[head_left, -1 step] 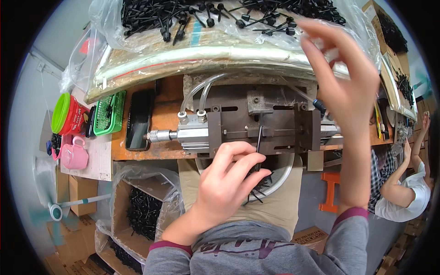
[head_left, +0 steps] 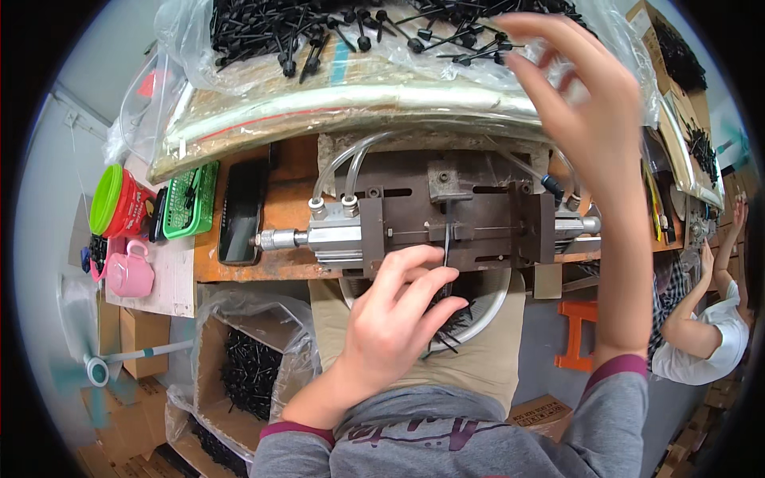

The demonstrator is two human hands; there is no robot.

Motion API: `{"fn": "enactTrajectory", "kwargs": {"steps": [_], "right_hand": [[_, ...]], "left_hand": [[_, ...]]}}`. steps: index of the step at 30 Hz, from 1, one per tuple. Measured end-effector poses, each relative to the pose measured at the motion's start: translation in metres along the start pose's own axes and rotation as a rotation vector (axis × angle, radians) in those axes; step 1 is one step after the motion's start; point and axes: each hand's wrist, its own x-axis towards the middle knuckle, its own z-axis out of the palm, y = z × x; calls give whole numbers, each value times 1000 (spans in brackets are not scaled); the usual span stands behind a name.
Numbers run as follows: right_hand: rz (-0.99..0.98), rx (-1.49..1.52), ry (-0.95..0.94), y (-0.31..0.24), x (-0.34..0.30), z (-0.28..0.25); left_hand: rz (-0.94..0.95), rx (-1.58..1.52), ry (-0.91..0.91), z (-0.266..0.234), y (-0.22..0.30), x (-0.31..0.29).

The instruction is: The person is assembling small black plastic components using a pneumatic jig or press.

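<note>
Head view: your left hand (head_left: 390, 323) keeps its grip clamped on the thin black rod (head_left: 448, 229), now straighter, so aligned in the metal fixture (head_left: 410, 213); your right hand (head_left: 588, 107), fingers apart, has shifted left toward the far black pieces (head_left: 263, 36).

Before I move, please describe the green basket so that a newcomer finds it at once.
Start at the metal fixture and go left along the bench to the phone. Just left of it sits the basket. Rectangular and pierced, it differs from the round red tub beyond.

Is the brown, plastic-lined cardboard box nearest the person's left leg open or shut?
Open: thin black parts show inside the brown cardboard box.
</note>
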Motion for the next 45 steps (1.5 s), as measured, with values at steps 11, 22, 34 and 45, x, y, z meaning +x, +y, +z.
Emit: {"fn": "enactTrajectory", "kwargs": {"steps": [11, 22, 34, 45], "right_hand": [[-203, -585, -762, 75, 87, 86], [-202, -211, -459, 111, 74, 36], [682, 967, -141, 81, 85, -6], [991, 1550, -391, -45, -57, -1]], "left_hand": [[261, 445, -137, 21, -20, 2], [251, 429, -174, 21, -26, 4], [214, 14, -194, -7, -10, 13], [237, -11, 63, -38, 5, 25]]}}
